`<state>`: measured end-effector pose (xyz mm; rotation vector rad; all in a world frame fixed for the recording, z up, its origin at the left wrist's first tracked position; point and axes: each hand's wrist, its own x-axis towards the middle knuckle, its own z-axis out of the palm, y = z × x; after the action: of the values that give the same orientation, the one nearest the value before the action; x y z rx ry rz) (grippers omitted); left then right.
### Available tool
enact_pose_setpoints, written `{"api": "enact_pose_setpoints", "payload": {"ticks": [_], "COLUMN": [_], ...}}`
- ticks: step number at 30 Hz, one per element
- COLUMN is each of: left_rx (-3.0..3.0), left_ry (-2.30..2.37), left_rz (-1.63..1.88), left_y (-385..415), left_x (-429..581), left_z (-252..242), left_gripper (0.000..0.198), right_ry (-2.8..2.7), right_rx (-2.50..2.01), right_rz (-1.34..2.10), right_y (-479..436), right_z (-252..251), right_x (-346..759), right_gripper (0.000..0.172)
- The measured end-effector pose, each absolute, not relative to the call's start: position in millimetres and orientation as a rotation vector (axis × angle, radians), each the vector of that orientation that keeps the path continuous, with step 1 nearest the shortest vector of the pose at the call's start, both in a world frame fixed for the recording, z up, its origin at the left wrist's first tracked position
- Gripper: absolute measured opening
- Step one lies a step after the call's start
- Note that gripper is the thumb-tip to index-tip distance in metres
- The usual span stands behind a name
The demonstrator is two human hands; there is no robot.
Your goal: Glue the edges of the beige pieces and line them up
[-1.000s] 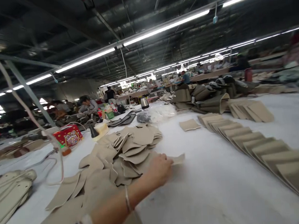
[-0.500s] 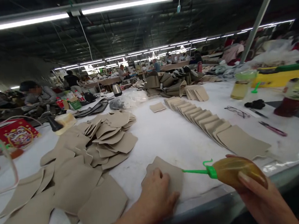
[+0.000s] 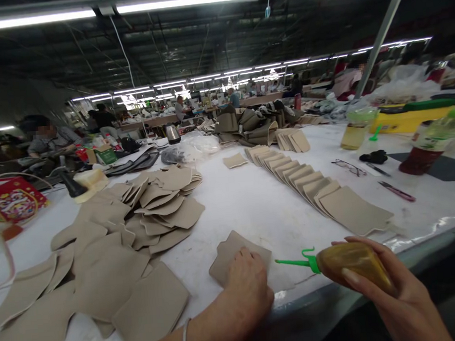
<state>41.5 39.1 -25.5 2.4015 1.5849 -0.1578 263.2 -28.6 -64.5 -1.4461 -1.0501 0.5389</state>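
Observation:
My left hand [image 3: 249,284] lies flat, fingers down, on a beige cut fabric piece [image 3: 226,252] near the front edge of the white table [image 3: 249,200]. My right hand [image 3: 390,289] is wrapped round a squeeze bottle of amber liquid [image 3: 353,263] with a green nozzle [image 3: 295,261] that points left toward the piece, just above the table edge. A loose heap of the same beige pieces [image 3: 129,225] spreads to the left. A neat overlapping row of beige pieces [image 3: 311,185] runs back on the right.
On the right lie glasses [image 3: 347,167], a pink tool [image 3: 396,191], a dark item [image 3: 373,157] and bottles [image 3: 426,144]. A red box [image 3: 9,201] and a cable [image 3: 1,246] sit at the left. Folded olive goods [image 3: 255,123] are stacked further back. Other people work at distant tables.
My left hand pulled one beige piece from the heap toward the front edge and now presses it flat. The view turned right and down, and my right hand with the bottle came into view.

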Motion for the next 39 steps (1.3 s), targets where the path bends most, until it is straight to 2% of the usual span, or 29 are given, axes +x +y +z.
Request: {"api": "enact_pose_setpoints", "payload": {"ticks": [6, 16, 27, 39], "left_rx": [2.472, 2.467, 2.495, 2.483], "left_ry": [1.491, 1.435, 1.446, 1.334], "left_rz": [-0.227, -0.063, -0.008, -0.031], "left_y": [55, 61, 58, 60], "left_x": [38, 18, 19, 12], "left_z": [-25, -32, -45, -35], "left_gripper": [0.029, 0.038, 0.041, 0.036], "right_ry": [-1.087, -1.274, -1.564, -1.435], "right_rx": [-1.494, -1.495, -1.519, -1.572], "right_rz": [0.528, 0.429, 0.071, 0.306], "right_y": [-27, -9, -6, -6], "right_z": [-62, -52, -45, -53], "right_x": [263, 245, 229, 236], "right_gripper": [0.064, 0.055, 0.048, 0.05]}}
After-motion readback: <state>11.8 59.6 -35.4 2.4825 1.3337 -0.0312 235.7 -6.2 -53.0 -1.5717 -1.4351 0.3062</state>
